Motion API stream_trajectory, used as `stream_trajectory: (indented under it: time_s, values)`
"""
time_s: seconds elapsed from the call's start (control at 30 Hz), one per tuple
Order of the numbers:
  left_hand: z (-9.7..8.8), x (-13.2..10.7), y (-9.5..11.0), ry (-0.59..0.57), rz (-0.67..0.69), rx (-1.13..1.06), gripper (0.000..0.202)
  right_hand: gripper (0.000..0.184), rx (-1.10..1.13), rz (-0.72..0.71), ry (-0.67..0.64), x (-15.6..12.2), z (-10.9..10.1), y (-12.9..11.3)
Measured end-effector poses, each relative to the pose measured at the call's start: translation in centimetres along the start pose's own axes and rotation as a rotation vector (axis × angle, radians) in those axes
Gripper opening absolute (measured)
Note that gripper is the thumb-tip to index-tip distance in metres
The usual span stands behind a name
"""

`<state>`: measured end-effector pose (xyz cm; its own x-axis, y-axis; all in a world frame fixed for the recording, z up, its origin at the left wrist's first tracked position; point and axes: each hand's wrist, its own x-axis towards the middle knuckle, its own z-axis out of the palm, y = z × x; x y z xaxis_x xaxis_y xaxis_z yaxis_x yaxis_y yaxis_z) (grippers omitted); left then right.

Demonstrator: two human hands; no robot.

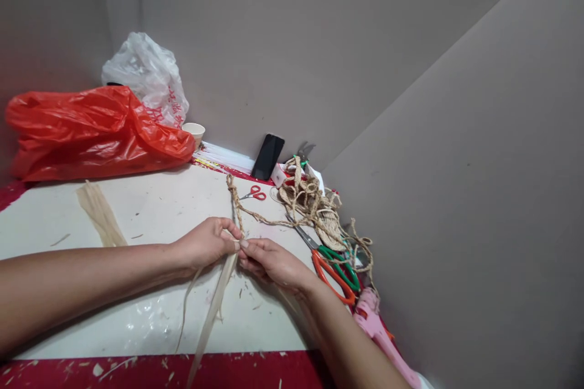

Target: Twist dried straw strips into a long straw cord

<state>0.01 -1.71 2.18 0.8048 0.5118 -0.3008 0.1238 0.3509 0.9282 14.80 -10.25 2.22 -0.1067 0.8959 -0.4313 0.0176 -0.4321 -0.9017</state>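
Note:
My left hand (207,246) and my right hand (269,259) meet at the middle of the table, fingertips pinched together. Both grip the lower end of a braided straw cord (235,200), which runs away from me to a looped end. Flat, pale straw strips (218,298) hang from the pinch toward the table's front edge. A thinner strand trails below my left hand. Just beyond the cord lie small red-handled scissors (256,193). To the right of my right hand are large scissors (335,270) with one orange and one green handle.
A tangled pile of braided cord (314,206) lies at the right against the wall. Behind it are a black phone (268,157) and pruning shears (305,151). A red plastic bag (100,134), a paper cup (195,132) and loose straw strips (100,213) are left. A pink tool (376,325) lies front right.

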Motion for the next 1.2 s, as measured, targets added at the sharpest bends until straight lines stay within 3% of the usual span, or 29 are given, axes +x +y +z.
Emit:
stream_trajectory:
  time_s: [0.23, 0.43, 0.73, 1.0, 1.2]
  values:
    - [-0.9, 0.9, -1.0, -0.078, 0.125, 0.216, 0.011, 0.037, 0.029, -0.029, 0.059, 0.4, 0.1, 0.4]
    - [-1.3, 0.9, -0.6, 0.029, 0.293, 0.496, 0.012, 0.032, 0.337, -0.029, 0.197, 0.3, 2.4, 0.7]
    - [-0.7, -0.5, 0.8, -0.025, 0.114, 0.700, 0.024, 0.022, 0.421, -0.046, 0.356, 0.6, 4.1, 1.8]
    - [0.9, -2.0, 0.4, -0.056, 0.138, 0.723, 0.023, 0.026, 0.502, -0.030, 0.355, 0.3, 4.2, 1.8]
    - [1.2, -2.2, -0.1, -0.028, 0.236, 0.763, 0.020, 0.029, 0.636, -0.051, 0.310, 0.1, 4.2, 2.1]
